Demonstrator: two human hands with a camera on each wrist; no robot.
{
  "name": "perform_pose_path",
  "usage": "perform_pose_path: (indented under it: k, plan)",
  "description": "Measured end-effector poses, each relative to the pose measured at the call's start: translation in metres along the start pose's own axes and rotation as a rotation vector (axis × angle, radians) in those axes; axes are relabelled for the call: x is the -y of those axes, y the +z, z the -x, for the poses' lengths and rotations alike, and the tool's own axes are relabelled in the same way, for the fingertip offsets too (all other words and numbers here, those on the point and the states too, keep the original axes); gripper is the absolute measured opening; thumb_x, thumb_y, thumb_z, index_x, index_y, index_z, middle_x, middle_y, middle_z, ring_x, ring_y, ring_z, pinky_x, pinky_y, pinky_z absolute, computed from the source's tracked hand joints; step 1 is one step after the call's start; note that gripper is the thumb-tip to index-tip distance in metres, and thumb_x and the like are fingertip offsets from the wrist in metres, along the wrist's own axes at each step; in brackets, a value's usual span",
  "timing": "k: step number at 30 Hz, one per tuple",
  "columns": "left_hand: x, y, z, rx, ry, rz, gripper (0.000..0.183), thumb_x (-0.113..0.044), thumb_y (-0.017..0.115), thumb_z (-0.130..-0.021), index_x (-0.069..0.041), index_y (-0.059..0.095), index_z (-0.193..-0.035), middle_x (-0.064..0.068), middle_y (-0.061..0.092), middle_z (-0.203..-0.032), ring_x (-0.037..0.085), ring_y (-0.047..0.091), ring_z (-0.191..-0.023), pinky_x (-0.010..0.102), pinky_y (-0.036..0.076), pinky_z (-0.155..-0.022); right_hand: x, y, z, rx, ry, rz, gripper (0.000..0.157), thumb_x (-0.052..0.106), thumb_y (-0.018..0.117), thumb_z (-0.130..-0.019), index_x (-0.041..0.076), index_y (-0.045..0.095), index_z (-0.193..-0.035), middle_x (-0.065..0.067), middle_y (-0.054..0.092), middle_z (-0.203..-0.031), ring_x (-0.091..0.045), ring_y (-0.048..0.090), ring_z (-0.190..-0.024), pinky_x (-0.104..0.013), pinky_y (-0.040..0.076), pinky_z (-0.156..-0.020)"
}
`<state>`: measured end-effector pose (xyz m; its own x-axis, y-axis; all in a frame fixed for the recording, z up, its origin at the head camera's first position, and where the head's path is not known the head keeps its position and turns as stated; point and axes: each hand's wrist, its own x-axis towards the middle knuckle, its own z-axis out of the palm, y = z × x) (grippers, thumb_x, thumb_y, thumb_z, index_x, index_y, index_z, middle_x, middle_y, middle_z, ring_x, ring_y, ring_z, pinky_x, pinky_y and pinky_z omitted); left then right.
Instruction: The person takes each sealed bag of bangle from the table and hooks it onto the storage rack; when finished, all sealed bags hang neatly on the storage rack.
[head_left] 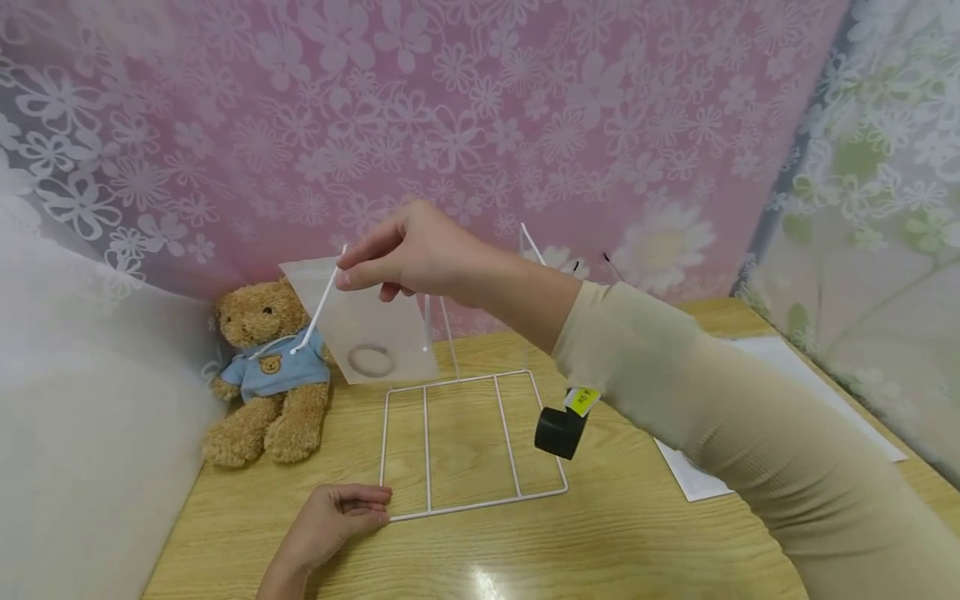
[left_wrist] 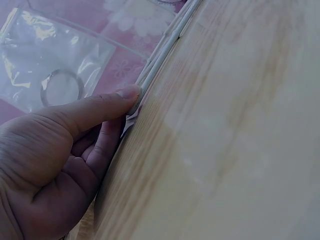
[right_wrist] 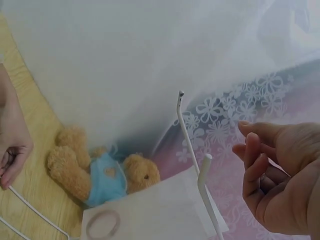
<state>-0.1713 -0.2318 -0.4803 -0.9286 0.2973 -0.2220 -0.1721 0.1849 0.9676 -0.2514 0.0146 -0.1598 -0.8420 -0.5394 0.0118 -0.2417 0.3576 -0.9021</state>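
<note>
Left grip (head_left: 322,521): pinching wire rack's (head_left: 427,450) near-left corner
Right grip (head_left: 420,250): released, beside white prong (head_left: 321,302)
Bag (head_left: 375,321): 1 ring (head_left: 372,375) inside
Bear (head_left: 277,379): surface's (head_left: 637,542) far-left corner

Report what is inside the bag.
A grey ring lies low in the bag. In the head view, the right hand covers part of its top, hiding whatever is there.

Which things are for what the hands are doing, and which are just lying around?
Seems part of the job:
white wire rack, held by the left hand
clear bag, near the right hand
ring, inside the bag

Seems just lying about:
teddy bear
flat white thing at the right
</note>
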Motion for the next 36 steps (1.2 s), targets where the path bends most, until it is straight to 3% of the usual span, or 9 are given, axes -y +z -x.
perform_pose_path:
  k: [6, 14, 25, 28, 32, 36]
  plan:
    - [0.003, -0.001, 0.000, -0.006, 0.001, -0.016, 0.045, -0.007, 0.080, -0.083, 0.013, 0.066, -0.121, 0.025, 0.067, -0.124, 0.011, 0.073, -0.092, 0.025, 0.061, -0.083, -0.005, -0.005, 0.022, 0.013, -0.001, 0.030, 0.020, 0.029, 0.081, -0.086, 0.024, 0.080, -0.105, 0.010, 0.077, -0.101, -0.019, 0.065, -0.073, -0.025, 0.053, -0.069]
    - [0.000, -0.002, 0.002, 0.000, -0.031, -0.018, 0.046, -0.010, 0.082, -0.082, 0.012, 0.067, -0.119, 0.022, 0.069, -0.123, 0.013, 0.073, -0.093, 0.025, 0.061, -0.084, -0.013, -0.010, 0.052, 0.022, -0.048, -0.052, 0.019, 0.023, 0.082, -0.085, 0.020, 0.080, -0.104, 0.004, 0.077, -0.101, -0.016, 0.057, -0.062, -0.022, 0.045, -0.055]
    - [0.006, -0.001, 0.002, 0.007, -0.013, -0.021, 0.045, -0.012, 0.081, -0.083, 0.011, 0.067, -0.119, 0.023, 0.068, -0.123, 0.012, 0.073, -0.095, 0.023, 0.061, -0.085, -0.034, -0.021, 0.085, 0.042, -0.130, -0.095, 0.023, 0.016, 0.081, -0.086, 0.013, 0.079, -0.109, 0.001, 0.078, -0.104, -0.016, 0.061, -0.064, -0.028, 0.055, -0.057]
    - [0.008, -0.004, 0.004, 0.018, -0.019, -0.024, 0.045, -0.012, 0.080, -0.085, 0.012, 0.066, -0.120, 0.024, 0.068, -0.123, 0.012, 0.073, -0.096, 0.023, 0.061, -0.085, -0.042, -0.022, 0.097, 0.050, -0.172, -0.120, 0.027, 0.012, 0.081, -0.084, 0.010, 0.078, -0.111, -0.001, 0.078, -0.106, -0.015, 0.065, -0.067, -0.030, 0.057, -0.058]
    - [0.007, -0.005, 0.004, 0.026, -0.020, -0.026, 0.044, -0.013, 0.079, -0.086, 0.012, 0.066, -0.121, 0.024, 0.067, -0.124, 0.012, 0.073, -0.097, 0.023, 0.061, -0.085, -0.059, -0.028, 0.112, 0.060, -0.227, -0.122, 0.029, 0.008, 0.082, -0.083, 0.005, 0.077, -0.111, -0.005, 0.078, -0.105, -0.014, 0.062, -0.059, -0.032, 0.057, -0.055]
    - [0.004, -0.003, 0.000, 0.024, -0.015, -0.028, 0.044, -0.014, 0.080, -0.086, 0.010, 0.067, -0.121, 0.023, 0.067, -0.125, 0.013, 0.072, -0.097, 0.023, 0.061, -0.085, -0.078, -0.036, 0.124, 0.054, -0.277, -0.081, 0.027, 0.008, 0.081, -0.083, 0.007, 0.078, -0.110, -0.005, 0.078, -0.097, -0.015, 0.056, -0.052, -0.027, 0.049, -0.048]
